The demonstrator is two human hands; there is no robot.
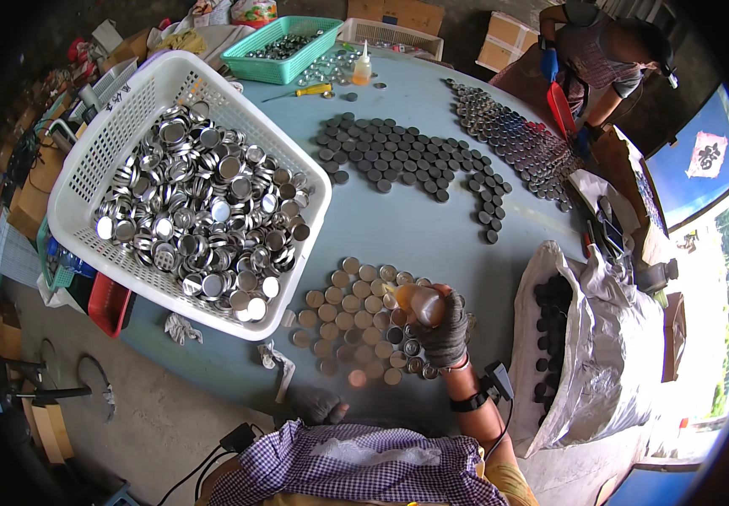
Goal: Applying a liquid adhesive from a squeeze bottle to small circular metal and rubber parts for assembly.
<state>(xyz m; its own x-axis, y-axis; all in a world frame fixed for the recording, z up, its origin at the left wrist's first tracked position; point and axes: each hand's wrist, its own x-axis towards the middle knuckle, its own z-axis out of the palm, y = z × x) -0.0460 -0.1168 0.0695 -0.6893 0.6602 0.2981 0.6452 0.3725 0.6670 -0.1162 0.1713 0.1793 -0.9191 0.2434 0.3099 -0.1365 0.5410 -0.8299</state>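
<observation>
My right hand [446, 331], in a grey glove, is wrapped round a squeeze bottle [422, 304] of amber liquid. The bottle is tilted, its nozzle towards the left over a patch of round, shallow metal caps [363, 320] laid side by side on the blue-grey table [432, 228]. Low in the view, at the table's near edge, my left hand [318, 406] wears a dark glove. One bare fingertip shows there, but the other fingers are too dark to make out.
A white basket [190, 304] heaped with metal caps stands at the left. Dark discs [390, 152] spread beyond it. A white sack [588, 371] lies at the right. Far back are a green basket [280, 51], a second bottle [362, 67] and a yellow screwdriver [310, 89]. A co-worker [592, 59] holds a red scoop [561, 110].
</observation>
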